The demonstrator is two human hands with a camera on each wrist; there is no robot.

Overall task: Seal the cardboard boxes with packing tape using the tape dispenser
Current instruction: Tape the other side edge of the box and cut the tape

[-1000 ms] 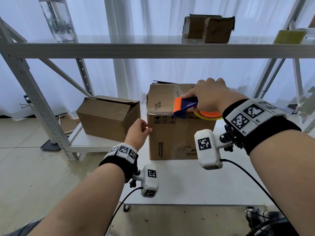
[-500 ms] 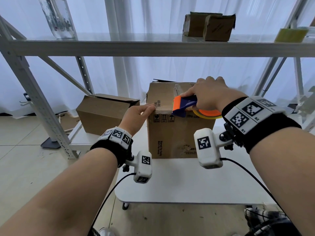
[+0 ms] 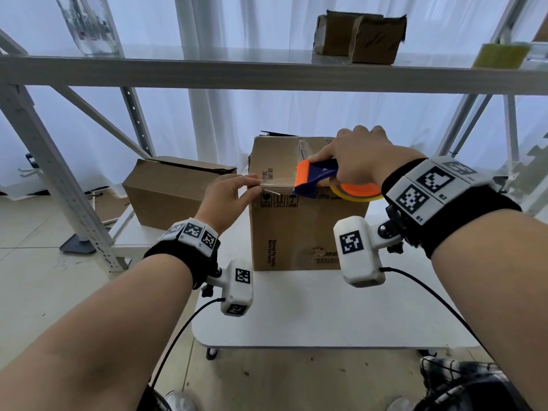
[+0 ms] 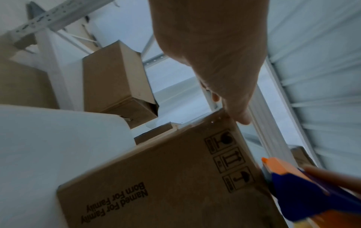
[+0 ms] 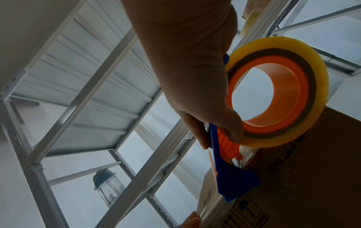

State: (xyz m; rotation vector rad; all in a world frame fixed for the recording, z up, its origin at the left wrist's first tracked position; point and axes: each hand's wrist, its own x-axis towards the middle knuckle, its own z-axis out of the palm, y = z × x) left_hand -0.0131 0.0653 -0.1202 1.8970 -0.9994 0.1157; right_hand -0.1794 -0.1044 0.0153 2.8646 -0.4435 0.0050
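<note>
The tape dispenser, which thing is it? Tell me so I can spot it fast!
Find the tall cardboard box standing on the white table. At its top front edge, the right hand holds the tape dispenser. It is the only blue and orange thing, carrying a yellow tape roll.

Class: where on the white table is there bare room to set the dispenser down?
The table is bare between the box and its near edge. Up at the box top it is crowded: the left hand, right hand and dispenser meet there.
</note>
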